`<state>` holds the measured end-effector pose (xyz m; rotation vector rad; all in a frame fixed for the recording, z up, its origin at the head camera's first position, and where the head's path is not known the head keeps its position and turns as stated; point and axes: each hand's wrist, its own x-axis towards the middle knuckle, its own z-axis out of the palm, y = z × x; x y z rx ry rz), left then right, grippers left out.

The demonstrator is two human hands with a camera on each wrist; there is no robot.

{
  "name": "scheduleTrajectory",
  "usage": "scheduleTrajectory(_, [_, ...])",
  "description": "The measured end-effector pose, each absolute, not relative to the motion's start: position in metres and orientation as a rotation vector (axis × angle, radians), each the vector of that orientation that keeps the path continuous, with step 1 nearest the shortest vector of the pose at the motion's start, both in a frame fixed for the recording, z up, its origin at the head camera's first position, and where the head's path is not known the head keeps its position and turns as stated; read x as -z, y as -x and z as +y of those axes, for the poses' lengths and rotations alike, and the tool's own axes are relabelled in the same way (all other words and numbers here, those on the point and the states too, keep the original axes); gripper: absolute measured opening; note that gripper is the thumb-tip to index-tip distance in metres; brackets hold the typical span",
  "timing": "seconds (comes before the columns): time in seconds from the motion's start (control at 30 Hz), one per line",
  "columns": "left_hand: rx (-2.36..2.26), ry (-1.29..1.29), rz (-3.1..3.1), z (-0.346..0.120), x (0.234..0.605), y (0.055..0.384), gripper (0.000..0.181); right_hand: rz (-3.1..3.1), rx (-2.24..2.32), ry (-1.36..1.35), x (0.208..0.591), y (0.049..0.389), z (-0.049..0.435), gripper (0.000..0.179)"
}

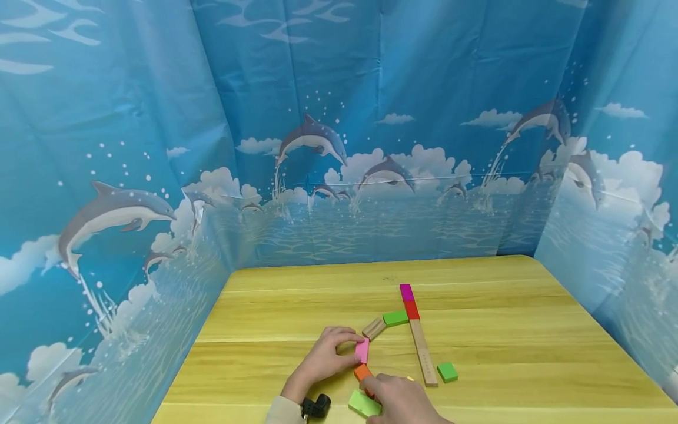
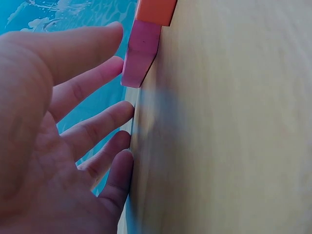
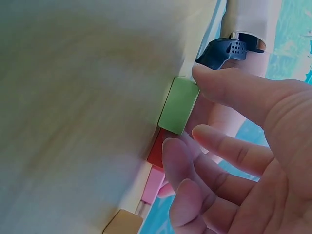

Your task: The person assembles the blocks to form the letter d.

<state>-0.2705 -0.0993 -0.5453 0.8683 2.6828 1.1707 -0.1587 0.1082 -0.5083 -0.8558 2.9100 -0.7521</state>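
Observation:
The left hand [image 1: 333,353] bends around a pink block [image 1: 362,350], index finger by its far end and thumb by its near end. In the left wrist view the thumb and fingers [image 2: 87,136] are spread, their tips beside the same pink block [image 2: 141,56]. An orange block [image 1: 362,372] sits against the pink one, partly covered by the right index finger. The right hand [image 1: 405,400] has a light green block [image 3: 179,105] between thumb and fingers, the thumb at its upper corner in the right wrist view. Other right fingers curl close to the red-orange block [image 3: 156,148].
A straight row runs away on the wooden table [image 1: 503,330]: magenta [image 1: 406,292], red [image 1: 411,310] and plain wooden blocks [image 1: 422,353]. A green block [image 1: 395,318] and ridged wooden piece [image 1: 374,328] curve toward the hands. Another green block [image 1: 447,371] lies right.

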Motion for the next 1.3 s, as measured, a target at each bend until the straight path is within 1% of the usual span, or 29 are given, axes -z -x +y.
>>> scheduleTrajectory(0.23, [-1.181, -0.868, 2.679, -0.099, 0.542, 0.269, 0.032, 2.890, 0.734, 0.869, 0.507, 0.161, 0.109, 0.033])
scheduleTrajectory(0.7, [-1.175, -0.856, 2.685, -0.100, 0.543, 0.271, 0.030, 2.869, 0.930, 0.921, 0.506, 0.169, 0.115, 0.034])
scheduleTrajectory(0.93, [-1.185, -0.880, 2.677, -0.100, 0.543, 0.270, 0.030, 2.859, 1.053, 0.891, 0.504, 0.173, 0.121, 0.033])
scheduleTrajectory(1.3, [-1.176, -0.914, 2.689, -0.100, 0.545, 0.272, 0.031, 3.044, 1.097, 0.881, 0.504, 0.185, 0.135, 0.030])
